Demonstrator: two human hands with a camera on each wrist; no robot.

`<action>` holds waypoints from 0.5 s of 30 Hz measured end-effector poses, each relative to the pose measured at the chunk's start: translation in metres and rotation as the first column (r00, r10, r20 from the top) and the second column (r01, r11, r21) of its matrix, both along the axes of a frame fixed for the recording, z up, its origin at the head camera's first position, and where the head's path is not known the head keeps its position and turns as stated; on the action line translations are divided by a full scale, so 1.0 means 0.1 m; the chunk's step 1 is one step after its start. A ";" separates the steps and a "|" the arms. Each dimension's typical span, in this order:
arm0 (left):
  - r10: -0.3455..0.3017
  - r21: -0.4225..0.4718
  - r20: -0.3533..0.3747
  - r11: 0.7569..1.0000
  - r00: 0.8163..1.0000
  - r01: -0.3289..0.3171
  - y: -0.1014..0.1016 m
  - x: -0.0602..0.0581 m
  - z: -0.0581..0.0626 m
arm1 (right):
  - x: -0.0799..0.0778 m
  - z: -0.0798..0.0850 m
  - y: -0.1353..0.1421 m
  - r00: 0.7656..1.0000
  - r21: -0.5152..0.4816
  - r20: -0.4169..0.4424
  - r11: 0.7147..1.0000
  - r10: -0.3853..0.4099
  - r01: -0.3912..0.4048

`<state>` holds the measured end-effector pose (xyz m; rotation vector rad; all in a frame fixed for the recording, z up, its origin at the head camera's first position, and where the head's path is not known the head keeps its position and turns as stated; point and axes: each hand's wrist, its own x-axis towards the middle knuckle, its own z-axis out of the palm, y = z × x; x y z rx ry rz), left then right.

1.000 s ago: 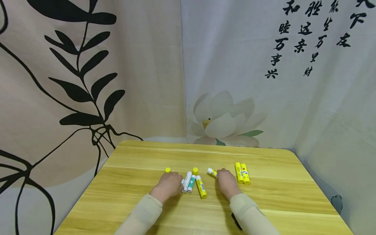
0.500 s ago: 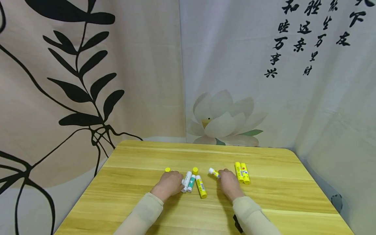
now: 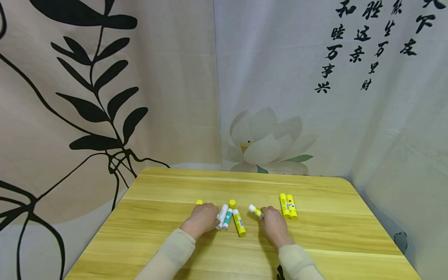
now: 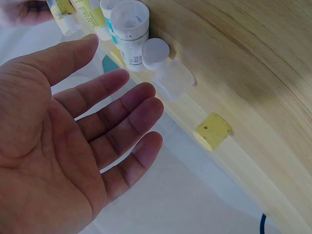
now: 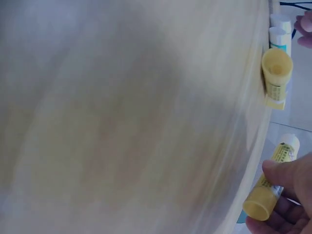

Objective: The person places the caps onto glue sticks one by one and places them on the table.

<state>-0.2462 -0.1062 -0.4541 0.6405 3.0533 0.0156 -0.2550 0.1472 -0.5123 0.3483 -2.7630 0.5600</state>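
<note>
My right hand (image 3: pixel 274 226) pinches a yellow glue stick (image 3: pixel 256 211) with a white end; in the right wrist view the thumb lies along the glue stick (image 5: pixel 280 156), and its yellow end looks hollow. My left hand (image 3: pixel 201 221) has its fingers spread and loosely bent, with nothing in the palm, as the left wrist view shows. Close to its fingertips lie a white cap (image 4: pixel 156 53), a translucent cap (image 4: pixel 174 80) and a yellow cap (image 4: pixel 213 131). Right of that hand are a white glue stick (image 3: pixel 222 216), a white-and-teal one (image 3: pixel 228 218) and another yellow glue stick (image 3: pixel 239 223).
Two yellow glue sticks (image 3: pixel 288 206) lie side by side to the right of my right hand. Behind the middle group is another yellow cap (image 3: pixel 232 203). The wooden table (image 3: pixel 332 229) meets a printed cloth backdrop (image 3: pixel 182 97) at its far edge.
My right hand has shifted slightly right and toward me, carrying the yellow glue stick with it. The left hand has barely moved.
</note>
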 end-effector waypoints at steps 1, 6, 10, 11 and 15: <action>-0.001 -0.001 -0.001 1.000 1.000 0.001 0.00 0.00 0.00 | 0.02 0.00 0.00 1.000 0.000 -0.008 1.000 -0.004 0.004; -0.007 -0.007 -0.003 1.000 1.000 0.007 0.00 0.00 0.00 | 0.07 0.00 0.02 1.000 0.007 -0.018 1.000 -0.025 0.025; -0.007 -0.002 -0.006 1.000 1.000 0.007 0.01 -0.01 0.00 | 0.11 0.05 0.03 0.999 0.003 -0.003 0.999 -0.043 0.043; -0.007 -0.001 -0.007 1.000 1.000 0.007 0.01 -0.01 0.00 | 0.12 0.06 0.04 0.999 0.000 -0.001 0.999 -0.046 0.046; -0.007 0.002 -0.006 1.000 1.000 0.007 0.01 -0.03 0.00 | 0.14 0.12 0.04 0.999 -0.008 -0.005 0.999 -0.040 0.040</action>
